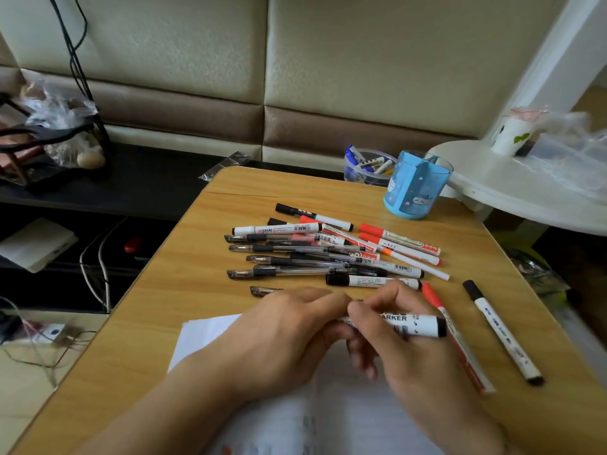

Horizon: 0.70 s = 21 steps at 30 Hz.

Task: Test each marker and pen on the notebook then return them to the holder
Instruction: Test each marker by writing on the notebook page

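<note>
On the counter [184,257] the notebook [210,333] is largely covered by both hands. A white marker [417,325] is held level above it, right hand [404,343] fingers curled round its barrel, left hand [282,336] fingers closed over its hidden left end; blur obscures the cap.

Soft daylight is filling the picture, and it is looking brightest at the upper right of the frame, where the white round shelf [525,192] is glowing a little. The wooden table [184,290] is shining gently in the middle. Shadows are staying faint and soft under the pens [295,257]. The lower left of the frame is looking darker. The two hands are looking a bit smeared, mostly the right hand [400,343]. The open notebook [345,415] at the bottom is looking fuzzy. Straight lines are bending near the edges, and the corners are looking stretched and blurry.
</note>
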Tool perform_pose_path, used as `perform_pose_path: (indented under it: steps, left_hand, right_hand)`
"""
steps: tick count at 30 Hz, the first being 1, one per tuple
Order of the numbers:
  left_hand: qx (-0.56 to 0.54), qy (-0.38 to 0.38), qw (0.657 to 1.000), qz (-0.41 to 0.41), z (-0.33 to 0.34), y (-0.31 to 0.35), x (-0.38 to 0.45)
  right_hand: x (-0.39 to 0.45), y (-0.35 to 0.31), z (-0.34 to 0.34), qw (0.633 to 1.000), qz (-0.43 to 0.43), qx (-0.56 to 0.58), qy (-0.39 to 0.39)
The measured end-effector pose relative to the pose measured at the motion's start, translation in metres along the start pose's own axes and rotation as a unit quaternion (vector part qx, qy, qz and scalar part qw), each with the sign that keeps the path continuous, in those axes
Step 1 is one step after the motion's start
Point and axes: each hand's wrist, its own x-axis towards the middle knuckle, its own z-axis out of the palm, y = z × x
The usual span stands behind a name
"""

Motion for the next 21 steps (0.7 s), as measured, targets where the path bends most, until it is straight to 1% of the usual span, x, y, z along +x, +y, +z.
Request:
perform_pose_path:
  steps: [1,3,6,8,10,11,13,14,17,19,21]
  left_hand:
    - [-0.025,-0.017,1.0,0.0,-0.001,0.001,0.0]
    - [-0.043,-0.035,0.998,0.004,-0.002,0.001,-0.001]
    - [0.001,-0.019,1.0,0.02,-0.005,-0.003,-0.002]
    - [0.004,-0.017,1.0,0.011,-0.006,-0.006,-0.003]
    - [-0.024,-0.032,0.999,-0.028,-0.008,-0.009,-0.004]
    - [-0.026,-0.044,0.997,-0.055,-0.01,-0.011,-0.004]
    - [0.002,-0.078,0.992,-0.102,-0.013,-0.015,-0.005]
    - [0.022,-0.094,0.988,-0.117,-0.014,-0.016,-0.006]
    - [0.087,-0.136,0.974,-0.159,-0.015,-0.017,-0.006]
    - [0.101,-0.145,0.968,-0.181,-0.014,-0.017,-0.006]
    - [0.102,-0.144,0.969,-0.175,-0.014,-0.017,-0.006]
  right_hand:
    - [0.001,0.003,-0.001,1.0,-0.009,-0.004,-0.007]
    - [0.003,0.006,-0.005,0.999,-0.035,-0.008,-0.034]
    - [0.005,0.007,-0.014,0.993,-0.069,-0.05,-0.077]
    - [0.005,0.007,-0.018,0.992,-0.071,-0.065,-0.086]
    - [0.004,0.006,-0.021,0.994,-0.072,-0.058,-0.06]
    - [0.005,0.007,-0.022,0.996,-0.069,-0.033,-0.045]
    - [0.007,0.008,-0.026,0.998,-0.046,0.024,-0.028]
    - [0.008,0.009,-0.026,0.999,-0.035,0.024,-0.02]
    - [0.014,0.015,-0.026,0.995,-0.032,-0.091,0.015]
    - [0.015,0.021,-0.024,0.992,-0.04,-0.117,0.035]
    - [0.015,0.027,-0.024,0.987,-0.039,-0.147,0.043]
